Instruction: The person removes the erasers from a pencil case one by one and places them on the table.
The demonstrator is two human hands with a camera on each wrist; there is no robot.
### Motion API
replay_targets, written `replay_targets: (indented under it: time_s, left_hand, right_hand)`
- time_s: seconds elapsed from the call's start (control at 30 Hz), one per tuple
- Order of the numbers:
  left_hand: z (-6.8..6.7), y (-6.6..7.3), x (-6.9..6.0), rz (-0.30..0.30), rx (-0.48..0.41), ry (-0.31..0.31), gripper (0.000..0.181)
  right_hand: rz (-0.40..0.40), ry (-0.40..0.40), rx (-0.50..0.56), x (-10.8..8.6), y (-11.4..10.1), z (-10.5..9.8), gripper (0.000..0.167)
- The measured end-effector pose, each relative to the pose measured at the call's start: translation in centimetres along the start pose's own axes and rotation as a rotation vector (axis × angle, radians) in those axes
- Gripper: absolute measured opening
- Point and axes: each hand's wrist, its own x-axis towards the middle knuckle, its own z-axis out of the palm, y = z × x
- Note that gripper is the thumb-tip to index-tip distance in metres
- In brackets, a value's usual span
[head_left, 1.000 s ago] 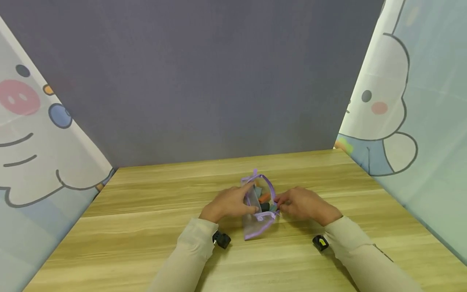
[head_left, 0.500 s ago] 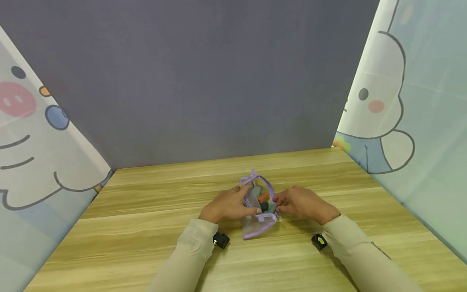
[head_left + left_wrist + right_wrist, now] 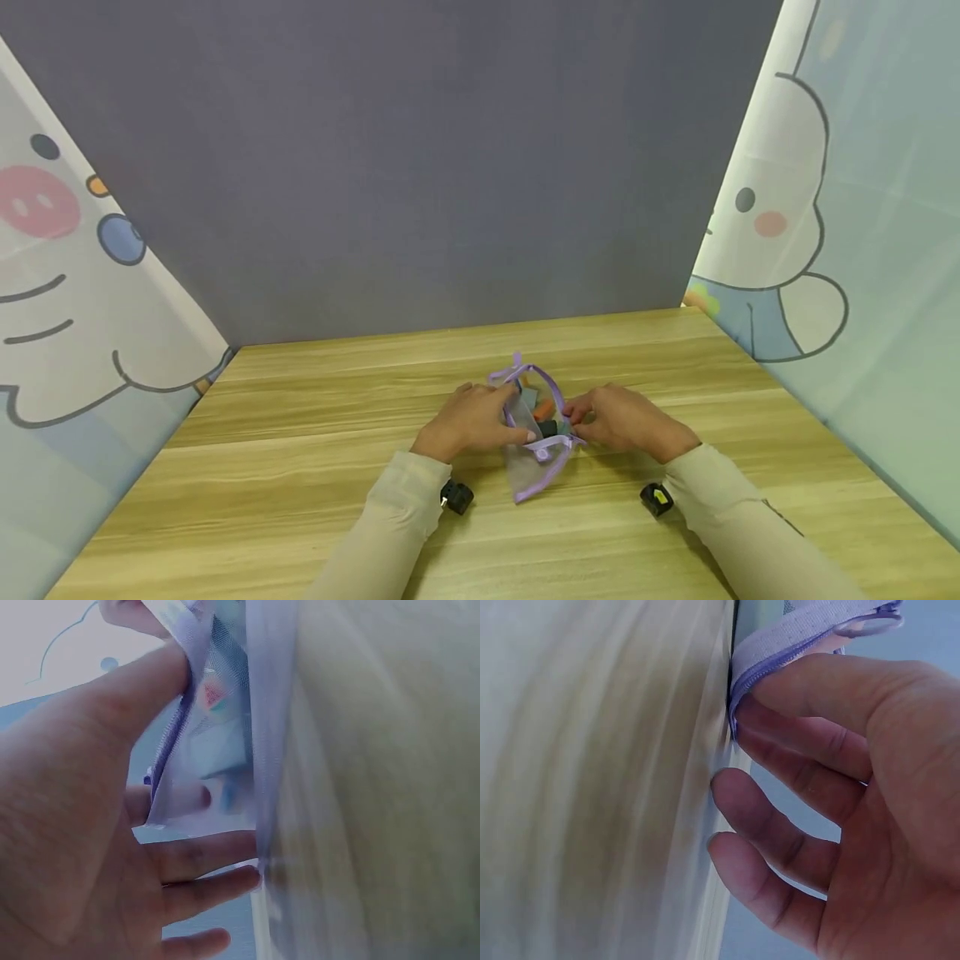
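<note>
A mesh zipper pouch (image 3: 534, 479) with purple trim lies on the table with its mouth spread apart. Inside are small items, among them an orange piece (image 3: 544, 410), a black piece (image 3: 548, 428) and a grey piece (image 3: 529, 397). My left hand (image 3: 468, 421) holds the pouch's left side, thumb near the front of the rim and index finger farther back. The left wrist view shows a fingertip through the mesh (image 3: 217, 761). On the opposite side, my right hand (image 3: 626, 421) pinches the zipper edge (image 3: 802, 641) between thumb and fingers; its other two fingers curl loosely.
The wood-grain table (image 3: 300, 500) extends around both hands. A grey panel (image 3: 450, 167) rises behind it. Cartoon-printed curtains (image 3: 787, 208) hang at both sides. Small black devices (image 3: 657, 498) are worn at the wrists.
The pouch's near end has shifted slightly right and toward me, and its front trim is bent more. Both hands keep nearly the same places and hold.
</note>
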Motion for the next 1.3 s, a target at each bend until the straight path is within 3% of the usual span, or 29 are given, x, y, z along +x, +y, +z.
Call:
replay_targets:
  time_s: [0.37, 0.7, 1.03, 1.3]
  left_hand:
    - [0.5, -0.8, 0.3, 0.03, -0.022, 0.077, 0.075]
    - [0.4, -1.2, 0.1, -0.003, -0.07, 0.051, 0.091]
    - [0.3, -1.9, -0.1, -0.001, -0.126, 0.018, 0.087]
    - [0.5, -1.8, 0.0, -0.012, -0.127, 0.042, 0.08]
  right_hand:
    - [-0.05, 0.019, -0.047, 0.1, -0.2, 0.0, 0.008]
    - [-0.048, 0.018, -0.03, 0.0, -0.3, 0.0, 0.01]
    - [-0.088, 0.034, 0.04, 0.0, -0.1, 0.1, 0.025]
    - [-0.044, 0.026, 0.056, 0.1, -0.4, 0.4, 0.038]
